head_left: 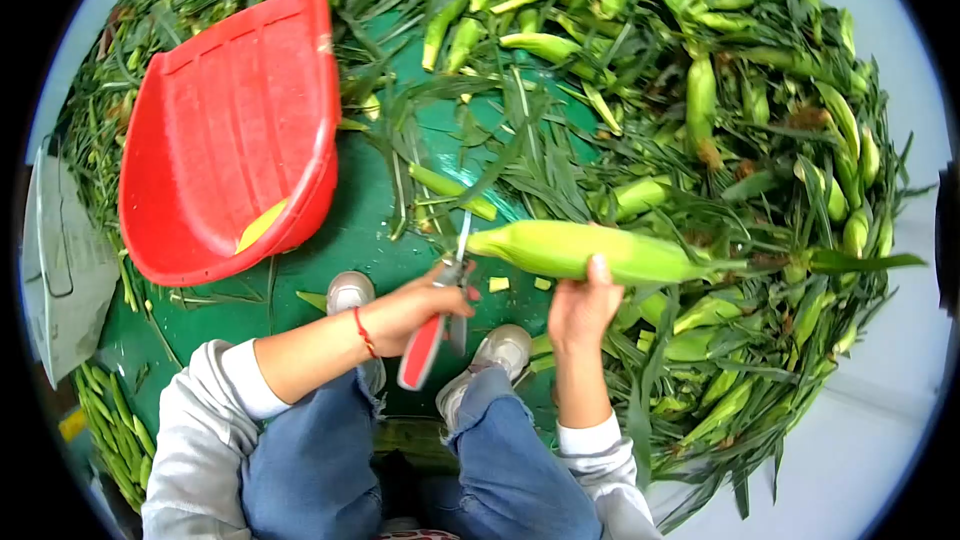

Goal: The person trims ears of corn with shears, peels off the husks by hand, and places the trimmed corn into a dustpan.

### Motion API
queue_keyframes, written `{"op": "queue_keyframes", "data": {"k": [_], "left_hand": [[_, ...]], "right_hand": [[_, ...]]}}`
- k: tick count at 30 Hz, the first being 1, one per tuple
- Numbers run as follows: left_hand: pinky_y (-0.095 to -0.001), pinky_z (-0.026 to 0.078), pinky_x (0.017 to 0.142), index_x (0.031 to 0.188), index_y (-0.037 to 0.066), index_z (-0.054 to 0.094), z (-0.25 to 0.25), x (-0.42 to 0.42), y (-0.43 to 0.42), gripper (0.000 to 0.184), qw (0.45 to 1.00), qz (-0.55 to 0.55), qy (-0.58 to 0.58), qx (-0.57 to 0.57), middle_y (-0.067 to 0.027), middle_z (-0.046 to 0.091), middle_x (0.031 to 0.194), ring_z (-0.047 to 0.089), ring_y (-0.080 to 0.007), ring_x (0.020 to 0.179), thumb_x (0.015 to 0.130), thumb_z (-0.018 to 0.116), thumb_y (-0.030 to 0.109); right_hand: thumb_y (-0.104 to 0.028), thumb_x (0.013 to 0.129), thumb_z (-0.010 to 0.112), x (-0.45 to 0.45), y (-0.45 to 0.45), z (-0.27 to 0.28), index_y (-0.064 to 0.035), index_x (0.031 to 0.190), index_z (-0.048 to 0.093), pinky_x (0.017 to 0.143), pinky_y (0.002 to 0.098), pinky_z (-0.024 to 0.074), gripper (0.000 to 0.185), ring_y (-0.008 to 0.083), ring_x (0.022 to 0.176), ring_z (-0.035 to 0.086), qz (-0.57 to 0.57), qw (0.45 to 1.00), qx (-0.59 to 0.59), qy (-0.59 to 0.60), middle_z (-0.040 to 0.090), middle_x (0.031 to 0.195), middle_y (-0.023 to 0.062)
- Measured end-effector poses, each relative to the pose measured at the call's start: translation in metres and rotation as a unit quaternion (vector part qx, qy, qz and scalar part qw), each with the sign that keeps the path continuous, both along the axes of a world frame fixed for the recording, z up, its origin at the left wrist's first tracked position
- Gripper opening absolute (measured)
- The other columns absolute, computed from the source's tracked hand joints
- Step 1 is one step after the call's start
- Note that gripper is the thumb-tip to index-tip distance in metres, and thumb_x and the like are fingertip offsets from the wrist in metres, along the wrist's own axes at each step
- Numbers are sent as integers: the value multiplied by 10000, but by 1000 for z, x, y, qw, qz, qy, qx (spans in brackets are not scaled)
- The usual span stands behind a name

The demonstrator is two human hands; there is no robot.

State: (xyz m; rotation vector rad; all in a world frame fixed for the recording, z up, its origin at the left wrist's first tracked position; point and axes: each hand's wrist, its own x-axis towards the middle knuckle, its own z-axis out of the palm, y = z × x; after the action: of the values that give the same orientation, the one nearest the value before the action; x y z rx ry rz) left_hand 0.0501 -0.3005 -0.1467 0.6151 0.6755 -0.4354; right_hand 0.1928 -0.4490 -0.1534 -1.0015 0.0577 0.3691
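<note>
My left hand (405, 318), with a red string at the wrist, is closed around a pair of pruning shears (422, 352) with red and grey handles. The metal blade points away from me and stands at the stem end of a green corn ear in its husk (570, 248). That ear lies level in my right hand (585, 310), thumb over its near side and fingers beneath. Its silk end points right. Below the blade, small pale cut stem pieces (499, 284) lie on the green floor (300, 312).
A red plastic scoop (235, 120) lies at the left with a yellow-green piece inside. Piled husked ears (700, 105) and long leaves (430, 105) surround me at the back and right. Several green ears (112, 430) sit at lower left, below a pale container (68, 250).
</note>
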Motion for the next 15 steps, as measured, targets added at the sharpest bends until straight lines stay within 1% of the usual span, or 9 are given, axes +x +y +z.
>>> {"op": "queue_keyframes", "data": {"k": [2, 3, 5, 8, 11, 12, 13, 14, 15], "left_hand": [[-428, 416, 904, 1344, 169, 340, -3, 0, 2, 613, 1000, 24, 6, -18, -51, 501, 1171, 508, -221, 1104, 769, 516, 46], [-433, 415, 908, 1341, 169, 351, -9, -1, 4, 610, 999, 28, -7, -24, -60, 511, 1153, 507, -235, 1110, 767, 504, 34], [-428, 409, 913, 1331, 149, 366, -11, -4, 5, 595, 996, 52, -25, -65, -69, 505, 1146, 502, -249, 1117, 763, 498, 29], [-378, 465, 822, 1307, 109, 397, -4, -3, 0, 570, 999, 41, -27, 14, -65, 540, 1032, 574, -229, 968, 753, 514, 34], [-332, 502, 698, 1271, 73, 428, -6, -10, 0, 535, 998, -8, -50, 26, -50, 555, 894, 603, -196, 777, 747, 532, 43], [-311, 505, 612, 1243, 55, 447, -19, -13, 0, 508, 999, 7, -26, 34, -28, 547, 804, 588, -158, 667, 746, 546, 47], [-313, 504, 620, 1240, 47, 445, -19, -16, -1, 508, 987, -52, -54, 140, -34, 549, 808, 590, -160, 673, 744, 552, 52], [-314, 503, 628, 1238, 38, 443, -17, -15, 3, 508, 959, -108, -83, 251, -41, 552, 812, 591, -161, 678, 743, 558, 57], [-316, 503, 636, 1235, 30, 442, -14, -16, 8, 509, 914, -162, -105, 356, -47, 554, 815, 592, -163, 684, 742, 563, 61]], "right_hand": [[-51, 819, 610, -1, 0, -4, -18, 1309, 341, 1018, 389, 359, 560, 244, 1144, 480, 22, 1000, 10, -6, 459, 1269, 157], [-134, 829, 629, -1, 3, -3, -58, 1249, 409, 999, 431, 377, 481, 245, 1132, 483, 19, 999, -18, -18, 491, 1227, 110], [-141, 838, 627, 0, 3, -5, -62, 1245, 411, 979, 420, 389, 467, 225, 1102, 491, 15, 1000, -20, -3, 499, 1196, 91], [-152, 845, 625, 4, -2, -2, -66, 1239, 418, 960, 403, 402, 453, 214, 1077, 496, 24, 999, -18, 16, 503, 1174, 79], [-127, 832, 633, 9, -4, 1, -57, 1277, 359, 956, 377, 398, 528, 211, 1076, 488, 35, 999, -32, 24, 499, 1172, 87], [-133, 821, 649, 8, -7, 0, -47, 1284, 339, 953, 365, 396, 563, 217, 1072, 494, 34, 995, -92, -10, 504, 1158, 100], [-140, 811, 665, 10, -9, -2, -37, 1291, 319, 951, 353, 395, 600, 222, 1069, 500, 37, 987, -151, -47, 510, 1144, 112], [-146, 801, 680, 16, -7, -4, -26, 1298, 300, 948, 341, 393, 638, 228, 1065, 506, 41, 975, -202, -89, 516, 1130, 125], [-171, 762, 706, 24, -10, -3, -15, 1291, 292, 923, 345, 411, 690, 243, 1048, 524, 100, 944, -283, -134, 522, 1127, 150]]}}
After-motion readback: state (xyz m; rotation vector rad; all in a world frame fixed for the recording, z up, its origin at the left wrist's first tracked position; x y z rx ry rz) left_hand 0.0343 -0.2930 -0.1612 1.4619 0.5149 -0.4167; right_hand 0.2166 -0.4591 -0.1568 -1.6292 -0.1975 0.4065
